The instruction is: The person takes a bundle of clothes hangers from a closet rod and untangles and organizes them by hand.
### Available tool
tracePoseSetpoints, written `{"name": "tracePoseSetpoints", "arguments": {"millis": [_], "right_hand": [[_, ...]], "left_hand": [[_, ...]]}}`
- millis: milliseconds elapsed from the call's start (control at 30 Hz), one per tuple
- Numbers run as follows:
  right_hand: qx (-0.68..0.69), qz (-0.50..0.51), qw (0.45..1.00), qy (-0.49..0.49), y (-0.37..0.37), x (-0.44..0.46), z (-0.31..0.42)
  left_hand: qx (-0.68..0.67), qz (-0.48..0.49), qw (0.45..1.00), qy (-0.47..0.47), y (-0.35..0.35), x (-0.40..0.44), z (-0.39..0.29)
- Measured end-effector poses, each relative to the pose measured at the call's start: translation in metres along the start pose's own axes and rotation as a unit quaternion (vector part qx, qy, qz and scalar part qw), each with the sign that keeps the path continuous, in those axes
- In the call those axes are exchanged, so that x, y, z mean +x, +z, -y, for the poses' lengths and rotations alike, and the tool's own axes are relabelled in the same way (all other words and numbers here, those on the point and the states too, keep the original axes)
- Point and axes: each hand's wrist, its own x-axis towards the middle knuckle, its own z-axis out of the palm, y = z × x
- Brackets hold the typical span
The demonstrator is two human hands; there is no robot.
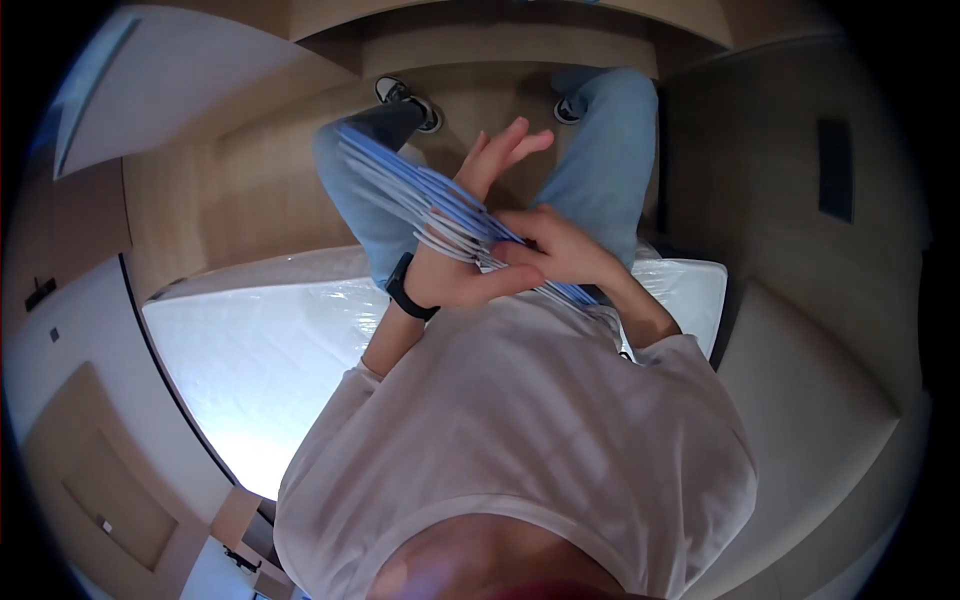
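Observation:
A bundle of thin blue and pale grey clothes hangers (400,185) lies slantwise across both my hands, above my lap. My left hand (445,275), with a black watch on its wrist, bears the bundle between thumb and fingers. Its fingers stretch out past the far side of the hangers, and its thumb lies on the near side. My right hand (565,250) is closed around the lower right part of the bundle, close to my left thumb. The hangers' lower ends reach down to my shirt. Part of the bundle is hidden behind my hands.
I sit on a white mattress (250,350) in clear plastic wrap. Ahead is a wooden floor (230,185) with my shoes on it. A pale padded panel (800,400) stands on the right, and a wooden furniture edge (510,50) crosses the top.

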Motion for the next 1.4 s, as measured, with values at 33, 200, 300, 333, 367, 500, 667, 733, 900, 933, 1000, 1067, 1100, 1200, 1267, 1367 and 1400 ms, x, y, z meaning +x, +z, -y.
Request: {"name": "tracePoseSetpoints", "arguments": {"millis": [33, 200, 300, 333, 367, 500, 667, 733, 900, 933, 1000, 1067, 1100, 1200, 1267, 1367, 1400], "right_hand": [[-0.026, 0.002, 1.000, -0.015, 0.000, -0.002, -0.001], [-0.076, 0.020, 0.997, -0.015, 0.001, -0.009, -0.003], [-0.008, 0.017, 1.000, -0.009, 0.004, -0.008, -0.006], [-0.003, 0.031, 0.999, 0.009, 0.002, -0.006, -0.008], [0.004, 0.046, 0.999, 0.028, -0.002, -0.005, -0.012], [-0.077, 0.083, 0.993, 0.039, 0.008, -0.009, -0.045], [-0.059, 0.109, 0.992, 0.014, -0.015, -0.021, -0.104], [0.021, 0.093, 0.984, 0.152, -0.025, -0.016, -0.050], [-0.034, -0.011, 0.999, 0.037, -0.077, 0.007, -0.016], [-0.014, -0.045, 0.996, 0.072, -0.096, 0.010, -0.014], [-0.134, -0.137, 0.981, 0.026, -0.140, 0.019, -0.024], [-0.226, -0.203, 0.951, 0.054, -0.181, 0.037, -0.025], [-0.175, -0.225, 0.958, 0.039, -0.214, 0.046, -0.051], [0.035, -0.375, 0.920, 0.114, -0.262, 0.087, -0.079], [0.276, -0.397, 0.869, 0.103, -0.308, 0.109, -0.132], [0.373, -0.415, 0.805, 0.200, -0.340, 0.143, -0.181], [0.416, -0.376, 0.807, 0.185, -0.345, 0.156, -0.191]], "left_hand": [[-0.051, 0.001, 0.999, -0.012, 0.000, 0.002, 0.005], [-0.191, -0.051, 0.972, -0.128, 0.002, 0.003, 0.002], [-0.238, -0.037, 0.963, -0.124, -0.003, 0.002, 0.001], [-0.261, -0.029, 0.958, -0.115, -0.005, 0.001, 0.001], [-0.246, -0.022, 0.965, -0.093, -0.004, 0.003, 0.001], [-0.276, 0.001, 0.955, -0.108, -0.001, 0.000, -0.014], [-0.220, 0.070, 0.947, -0.222, -0.018, 0.006, -0.020], [-0.168, -0.040, 0.972, -0.162, -0.006, 0.011, -0.018], [-0.199, -0.131, 0.964, -0.115, 0.001, -0.009, 0.017], [-0.185, -0.123, 0.971, -0.092, -0.002, -0.006, 0.018], [-0.149, -0.111, 0.982, -0.043, -0.006, -0.002, 0.013], [-0.116, -0.094, 0.989, -0.009, -0.014, 0.001, 0.005], [-0.098, -0.062, 0.993, 0.005, -0.025, 0.002, 0.000], [-0.067, -0.041, 0.996, -0.047, -0.044, 0.005, -0.011], [-0.048, -0.050, 0.987, -0.144, -0.049, 0.008, -0.022], [-0.017, -0.045, 0.992, -0.118, -0.054, 0.008, -0.016], [0.008, -0.056, 0.993, -0.107, -0.055, 0.006, -0.014]]}}
